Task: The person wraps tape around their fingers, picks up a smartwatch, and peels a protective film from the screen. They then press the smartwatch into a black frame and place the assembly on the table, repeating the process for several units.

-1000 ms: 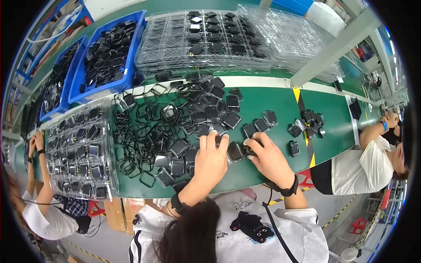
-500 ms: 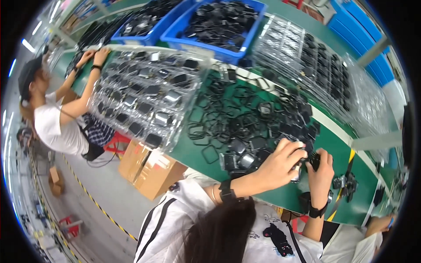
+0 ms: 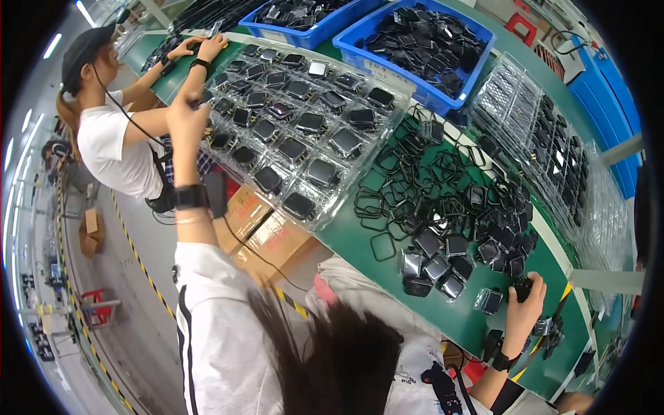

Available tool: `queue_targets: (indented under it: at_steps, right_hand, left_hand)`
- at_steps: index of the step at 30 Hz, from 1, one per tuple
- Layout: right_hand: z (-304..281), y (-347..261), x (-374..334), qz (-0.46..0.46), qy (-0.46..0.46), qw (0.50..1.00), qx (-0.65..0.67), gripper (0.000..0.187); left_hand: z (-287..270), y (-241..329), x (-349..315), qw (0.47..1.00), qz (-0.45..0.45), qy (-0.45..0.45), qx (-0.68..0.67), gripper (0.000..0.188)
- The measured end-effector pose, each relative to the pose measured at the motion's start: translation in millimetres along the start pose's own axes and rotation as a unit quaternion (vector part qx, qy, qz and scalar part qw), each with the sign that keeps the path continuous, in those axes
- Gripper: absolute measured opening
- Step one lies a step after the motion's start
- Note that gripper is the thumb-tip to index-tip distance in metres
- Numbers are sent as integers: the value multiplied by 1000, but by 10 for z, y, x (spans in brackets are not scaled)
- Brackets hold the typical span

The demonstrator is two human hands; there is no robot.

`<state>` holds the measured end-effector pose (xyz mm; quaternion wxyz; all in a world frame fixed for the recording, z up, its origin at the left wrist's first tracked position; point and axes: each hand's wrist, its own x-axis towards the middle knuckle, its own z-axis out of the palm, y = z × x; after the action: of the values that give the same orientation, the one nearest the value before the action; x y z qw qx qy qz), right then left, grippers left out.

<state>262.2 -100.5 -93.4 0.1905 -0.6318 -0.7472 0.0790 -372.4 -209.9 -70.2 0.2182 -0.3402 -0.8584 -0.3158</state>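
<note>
My left hand (image 3: 185,128) is stretched out at the left edge of a clear plastic tray (image 3: 325,220), its fingers closed around a small dark piece whose kind I cannot make out. Rows of dark square watch-like modules (image 3: 291,148) fill the tray's pockets. On the right, my right hand (image 3: 524,317) grips a small black ridged piece (image 3: 520,288) just above the green table (image 3: 356,238). Close beside that hand lies a single square module (image 3: 488,300). More glossy square modules (image 3: 436,267) lie in a loose group left of it, below a heap of thin black square frames (image 3: 415,173).
Two blue bins (image 3: 432,97) of dark parts stand behind the tray. Stacked clear trays (image 3: 532,131) line the far right. Small dark parts (image 3: 550,330) lie right of my right hand. A co-worker (image 3: 114,138) works at the left; a cardboard box (image 3: 266,232) stands below.
My left hand has swung far left, from beside my right hand to the tray's left edge. The view has shifted, and the lone module now shows uncovered near my right hand.
</note>
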Motion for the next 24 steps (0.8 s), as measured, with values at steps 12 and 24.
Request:
queue_targets:
  at_steps: [12, 24]
  right_hand:
    - [-30, -53, -6, 19, 1, 1000, -15, 48]
    - [-105, 121, 122, 5, -31, 993, 115, 39]
  left_hand:
    - [193, -1317, 605, 987, -91, -91, 93, 36]
    - [-331, 300, -286, 959, 57, -132, -244, 28]
